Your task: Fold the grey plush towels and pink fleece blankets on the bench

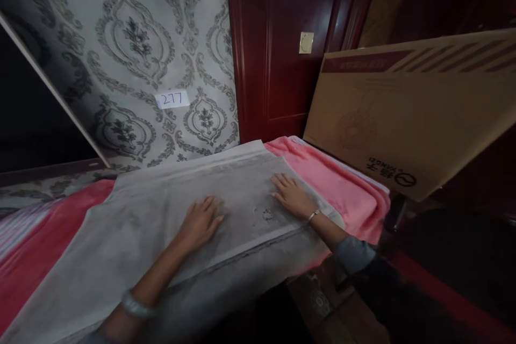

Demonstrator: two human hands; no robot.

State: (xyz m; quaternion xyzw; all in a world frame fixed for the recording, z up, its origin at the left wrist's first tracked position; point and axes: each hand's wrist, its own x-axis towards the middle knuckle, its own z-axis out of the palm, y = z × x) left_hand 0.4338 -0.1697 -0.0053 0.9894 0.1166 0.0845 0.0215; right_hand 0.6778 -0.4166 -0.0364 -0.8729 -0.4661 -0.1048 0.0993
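A large grey, soft-looking cloth lies spread over the surface in front of me. It has lighter turned edges and a small printed emblem; whether it is a garment I cannot tell. Flat on its middle rests my left hand, fingers stretched and slightly blurred, with a wide bracelet at the wrist. My right hand lies palm down near the cloth's right edge, fingers spread, just beyond the emblem. Neither hand grips anything. Below the near seam, more grey fabric hangs over the front edge.
Pink-red fabric covers the surface beneath the grey cloth. A big cardboard box leans at the right, before a dark red door. Patterned wallpaper with a paper label rises behind. A dark screen-like panel stands left.
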